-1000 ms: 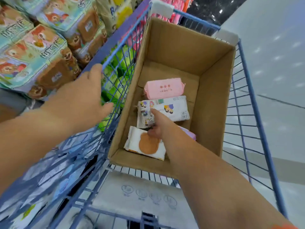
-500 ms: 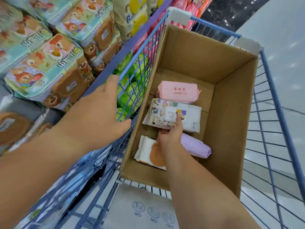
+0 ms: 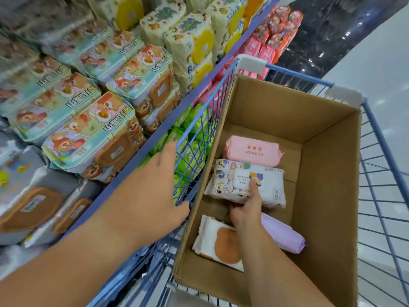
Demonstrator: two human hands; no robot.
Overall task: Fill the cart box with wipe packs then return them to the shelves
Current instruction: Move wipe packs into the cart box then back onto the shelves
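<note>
A brown cardboard box (image 3: 327,185) stands in the blue wire cart (image 3: 385,196). Inside lie a pink wipe pack (image 3: 252,149) at the far end, a white cartoon-printed pack (image 3: 234,182) in the middle, a purple pack (image 3: 283,235) and a white pack with a brown lid (image 3: 219,244) nearest me. My right hand (image 3: 245,207) reaches into the box and grips the near edge of the cartoon-printed pack, thumb on top. My left hand (image 3: 155,187) rests on the cart's left rim with fingers spread.
Shelves on the left hold bear-printed wipe multipacks (image 3: 95,138), yellow-and-white packs (image 3: 194,41), green packs (image 3: 190,129) behind the cart's wire side and pink packs (image 3: 261,47) farther back. A purple shelf edge (image 3: 141,147) runs beside the cart. Pale glossy floor (image 3: 376,63) lies to the right.
My right hand has slid from the brown-lidded pack forward onto the cartoon-printed pack and closed on it, tilting its near edge up. The view has shifted left toward the shelves.
</note>
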